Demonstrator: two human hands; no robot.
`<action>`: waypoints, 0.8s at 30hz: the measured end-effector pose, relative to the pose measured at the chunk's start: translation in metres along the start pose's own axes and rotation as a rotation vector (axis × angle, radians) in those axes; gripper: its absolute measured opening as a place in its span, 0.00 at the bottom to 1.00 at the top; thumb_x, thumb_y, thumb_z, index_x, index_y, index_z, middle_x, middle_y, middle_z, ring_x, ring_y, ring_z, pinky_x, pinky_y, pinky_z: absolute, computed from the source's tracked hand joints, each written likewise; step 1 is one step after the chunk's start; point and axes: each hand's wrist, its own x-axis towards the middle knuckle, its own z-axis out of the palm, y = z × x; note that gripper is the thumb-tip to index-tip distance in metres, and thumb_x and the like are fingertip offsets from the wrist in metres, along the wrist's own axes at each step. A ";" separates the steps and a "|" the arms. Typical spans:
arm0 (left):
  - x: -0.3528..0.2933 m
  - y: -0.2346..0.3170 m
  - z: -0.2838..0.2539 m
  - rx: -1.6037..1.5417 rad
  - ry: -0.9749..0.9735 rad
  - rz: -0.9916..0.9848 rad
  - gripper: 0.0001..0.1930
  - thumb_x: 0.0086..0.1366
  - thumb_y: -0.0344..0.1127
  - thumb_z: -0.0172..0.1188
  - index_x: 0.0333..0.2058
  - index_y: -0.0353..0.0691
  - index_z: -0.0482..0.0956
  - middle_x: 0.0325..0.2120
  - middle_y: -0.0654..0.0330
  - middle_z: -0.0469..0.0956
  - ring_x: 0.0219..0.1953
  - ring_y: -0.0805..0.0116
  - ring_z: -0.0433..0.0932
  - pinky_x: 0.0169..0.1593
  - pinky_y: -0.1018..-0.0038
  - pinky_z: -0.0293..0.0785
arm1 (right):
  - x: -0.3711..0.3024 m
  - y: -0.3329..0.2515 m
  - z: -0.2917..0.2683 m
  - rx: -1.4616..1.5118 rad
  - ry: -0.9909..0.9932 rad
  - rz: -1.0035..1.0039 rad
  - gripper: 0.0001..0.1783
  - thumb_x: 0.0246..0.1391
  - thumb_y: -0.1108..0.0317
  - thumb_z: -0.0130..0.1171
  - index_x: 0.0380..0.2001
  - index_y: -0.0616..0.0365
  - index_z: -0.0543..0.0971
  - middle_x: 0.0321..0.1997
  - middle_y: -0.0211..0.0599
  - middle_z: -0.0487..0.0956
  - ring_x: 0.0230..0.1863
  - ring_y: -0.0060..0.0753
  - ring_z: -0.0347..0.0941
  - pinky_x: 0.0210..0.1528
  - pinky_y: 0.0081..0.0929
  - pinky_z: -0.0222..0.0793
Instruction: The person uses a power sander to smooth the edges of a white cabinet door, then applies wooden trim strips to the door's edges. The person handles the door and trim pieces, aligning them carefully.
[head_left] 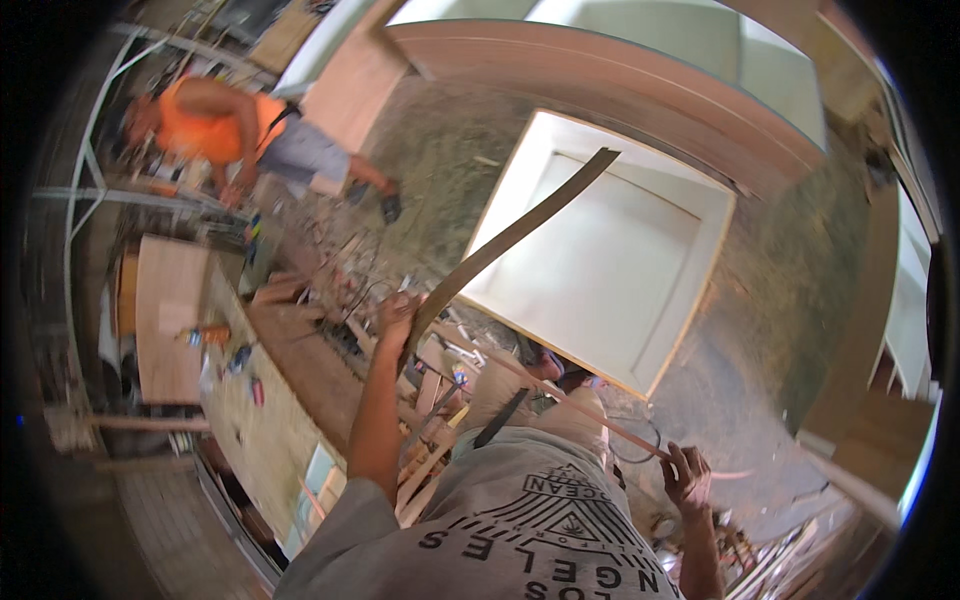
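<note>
My left hand [397, 312] is closed around a long, flat brown wooden strip [520, 228]. The strip slants up and away to the right, its far end over an open white box [590, 345] on the floor. At the lower right, the fingers of my right hand [688, 475] pinch the near end of a thinner reddish-brown strip [575, 402]. That thin strip crosses in front of my legs toward my left hand; whether it reaches that hand I cannot tell.
A person in an orange top [215, 120] is at the far left. Wooden cabinet carcasses [600, 75] stand behind the white box. To my left is a workbench [255, 400] with small items on it. Wood offcuts [430, 390] lie around my feet.
</note>
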 end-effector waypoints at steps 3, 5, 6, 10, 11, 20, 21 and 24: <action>0.019 -0.052 0.002 0.139 0.157 0.145 0.22 0.51 0.50 0.78 0.33 0.38 0.80 0.31 0.56 0.82 0.32 0.66 0.79 0.41 0.67 0.75 | 0.005 0.006 0.014 0.024 -0.023 -0.045 0.22 0.48 0.77 0.67 0.48 0.55 0.79 0.28 0.42 0.75 0.27 0.47 0.75 0.25 0.41 0.70; 0.023 -0.068 0.019 0.145 0.250 0.068 0.22 0.50 0.48 0.78 0.31 0.37 0.80 0.29 0.55 0.81 0.32 0.66 0.79 0.40 0.67 0.75 | 0.007 0.001 0.027 0.038 -0.055 0.026 0.16 0.51 0.74 0.66 0.46 0.52 0.80 0.29 0.43 0.74 0.27 0.49 0.75 0.25 0.43 0.71; 0.026 -0.075 0.026 0.150 0.283 0.028 0.22 0.49 0.47 0.79 0.30 0.37 0.80 0.28 0.55 0.81 0.32 0.66 0.78 0.40 0.66 0.75 | 0.006 -0.001 0.034 0.013 -0.084 0.042 0.16 0.52 0.74 0.66 0.46 0.53 0.80 0.29 0.42 0.75 0.27 0.48 0.75 0.26 0.43 0.71; 0.053 -0.112 0.050 -0.136 0.306 -0.120 0.22 0.48 0.46 0.80 0.29 0.35 0.80 0.29 0.53 0.81 0.32 0.60 0.79 0.40 0.62 0.75 | 0.006 0.004 0.066 -0.065 -0.140 0.031 0.16 0.53 0.74 0.65 0.47 0.52 0.80 0.30 0.42 0.76 0.27 0.47 0.76 0.25 0.43 0.72; 0.063 -0.144 0.055 -0.106 0.344 -0.127 0.22 0.48 0.46 0.79 0.30 0.34 0.80 0.31 0.52 0.81 0.33 0.59 0.80 0.41 0.62 0.76 | 0.008 0.005 0.073 -0.060 -0.135 0.041 0.15 0.53 0.74 0.65 0.46 0.52 0.81 0.31 0.41 0.76 0.27 0.47 0.76 0.25 0.43 0.72; 0.149 -0.258 0.108 -0.009 0.396 -0.257 0.33 0.49 0.46 0.79 0.44 0.24 0.78 0.38 0.45 0.81 0.41 0.57 0.81 0.44 0.63 0.76 | 0.062 0.027 0.197 -0.095 -0.251 0.184 0.13 0.56 0.71 0.62 0.45 0.51 0.81 0.32 0.44 0.75 0.30 0.49 0.77 0.29 0.45 0.75; 0.158 -0.261 0.117 -0.037 0.382 -0.271 0.33 0.50 0.45 0.79 0.45 0.23 0.78 0.37 0.45 0.80 0.40 0.58 0.81 0.43 0.64 0.76 | 0.067 0.034 0.211 -0.111 -0.279 0.198 0.14 0.55 0.71 0.63 0.46 0.51 0.81 0.32 0.45 0.75 0.31 0.51 0.77 0.29 0.45 0.74; 0.188 -0.277 0.139 -0.178 0.349 -0.179 0.27 0.51 0.41 0.79 0.39 0.24 0.79 0.31 0.56 0.78 0.34 0.69 0.75 0.37 0.70 0.73 | 0.083 0.050 0.258 -0.111 -0.262 0.238 0.15 0.55 0.70 0.64 0.47 0.51 0.81 0.33 0.44 0.74 0.32 0.50 0.77 0.31 0.45 0.74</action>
